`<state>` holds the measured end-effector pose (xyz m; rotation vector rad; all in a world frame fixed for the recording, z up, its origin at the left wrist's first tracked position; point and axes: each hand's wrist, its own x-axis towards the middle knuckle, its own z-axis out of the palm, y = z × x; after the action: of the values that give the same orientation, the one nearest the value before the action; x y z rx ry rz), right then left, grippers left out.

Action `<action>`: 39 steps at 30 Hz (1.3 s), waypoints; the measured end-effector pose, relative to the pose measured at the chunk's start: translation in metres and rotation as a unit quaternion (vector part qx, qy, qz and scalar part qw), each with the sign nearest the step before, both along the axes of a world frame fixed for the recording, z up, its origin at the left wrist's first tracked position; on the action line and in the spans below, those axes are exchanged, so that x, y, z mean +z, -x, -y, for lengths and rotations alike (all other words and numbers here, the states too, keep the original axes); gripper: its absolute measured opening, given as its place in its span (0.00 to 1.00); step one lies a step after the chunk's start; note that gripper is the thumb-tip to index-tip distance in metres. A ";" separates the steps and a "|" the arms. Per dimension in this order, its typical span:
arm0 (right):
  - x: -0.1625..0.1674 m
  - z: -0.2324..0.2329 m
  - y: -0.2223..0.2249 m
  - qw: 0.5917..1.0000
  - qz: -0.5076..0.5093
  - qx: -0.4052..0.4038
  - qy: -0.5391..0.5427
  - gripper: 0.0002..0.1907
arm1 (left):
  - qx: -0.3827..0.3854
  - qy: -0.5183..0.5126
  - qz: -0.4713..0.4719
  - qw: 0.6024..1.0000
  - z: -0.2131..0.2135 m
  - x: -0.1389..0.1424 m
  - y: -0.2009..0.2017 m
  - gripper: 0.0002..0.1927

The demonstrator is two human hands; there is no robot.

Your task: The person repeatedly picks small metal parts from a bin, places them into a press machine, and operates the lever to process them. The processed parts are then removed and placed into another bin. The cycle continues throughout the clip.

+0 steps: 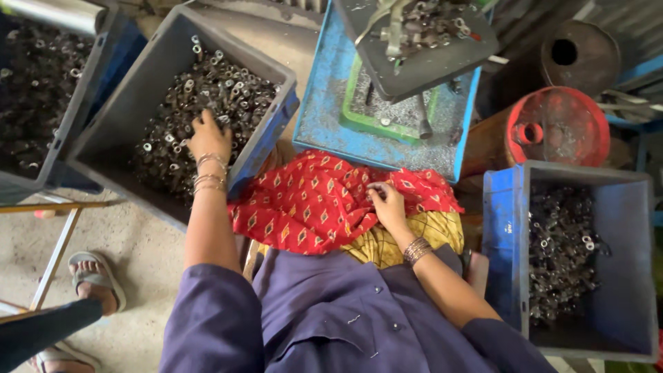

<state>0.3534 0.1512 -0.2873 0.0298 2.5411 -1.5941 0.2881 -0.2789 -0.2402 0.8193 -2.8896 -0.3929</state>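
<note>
The left hand (pixel 209 135) has its grip down in a heap of small metal rings (pixel 200 103), fingers curled together into the pile; whether they pinch one ring cannot be told. The heap fills a grey plastic crate (pixel 131 97) that lies all around this hand, its blue-edged near wall just beside the wrist, which carries several bangles (pixel 210 173).

The right hand (pixel 388 206) rests on a red patterned cloth (pixel 311 204) spread over the lap, its fingertips pinched together on something tiny and dark that is too small to name. Yellow fabric (pixel 407 235) shows just under this wrist, and a dark blue garment (pixel 345 311) lies nearer the body.

Ahead of the right hand stands a blue tray (pixel 324 103) with a green frame (pixel 352 117) in it, strewn with metal shavings, under a grey machine plate (pixel 414 62). To the right of that hand sits a second crate (pixel 621 276) of rings, blue on its near wall. Beyond it lie a red drum (pixel 559 128) and a rusty one (pixel 580 55). Far left of the left hand another person's sandalled foot (pixel 97 280) stands on the concrete floor (pixel 138 255).
</note>
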 end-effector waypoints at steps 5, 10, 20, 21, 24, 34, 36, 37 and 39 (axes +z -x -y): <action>0.004 0.006 0.003 1.000 -0.009 0.004 0.014 0.08 | 0.030 -0.076 -0.068 0.994 0.003 0.011 -0.009 0.29; 0.018 0.008 0.003 1.000 -0.012 0.000 0.020 0.07 | 0.058 -0.084 -0.275 0.956 0.007 0.015 -0.017 0.22; 0.035 0.014 0.005 1.000 -0.026 0.015 0.003 0.07 | 0.046 -0.320 -0.525 0.787 -0.025 0.027 -0.030 0.16; 0.037 0.015 0.006 0.999 -0.028 0.007 0.023 0.07 | 0.022 -0.383 -0.507 0.772 -0.036 0.030 -0.031 0.15; 0.043 0.020 0.011 0.994 -0.033 -0.006 0.106 0.08 | -0.039 -0.464 -0.461 0.755 -0.085 0.038 -0.032 0.15; 0.095 0.030 0.018 0.771 0.240 -0.060 0.587 0.16 | -0.243 -0.461 -0.278 0.807 -0.253 0.085 -0.061 0.17; 0.085 0.025 0.015 0.727 0.271 -0.082 0.626 0.17 | -0.326 -0.258 -0.270 0.868 -0.269 0.097 -0.074 0.19; 0.076 0.024 0.013 0.722 0.266 -0.091 0.632 0.17 | -0.327 -0.237 -0.254 0.879 -0.276 0.102 -0.079 0.19; 0.054 0.020 0.005 0.711 0.253 -0.100 0.649 0.17 | -0.324 -0.194 -0.222 0.899 -0.287 0.109 -0.088 0.21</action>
<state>0.3480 0.1315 -0.2331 0.4983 0.6582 -2.5732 0.3757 0.0081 -0.1310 -0.2378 -2.5787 -1.0787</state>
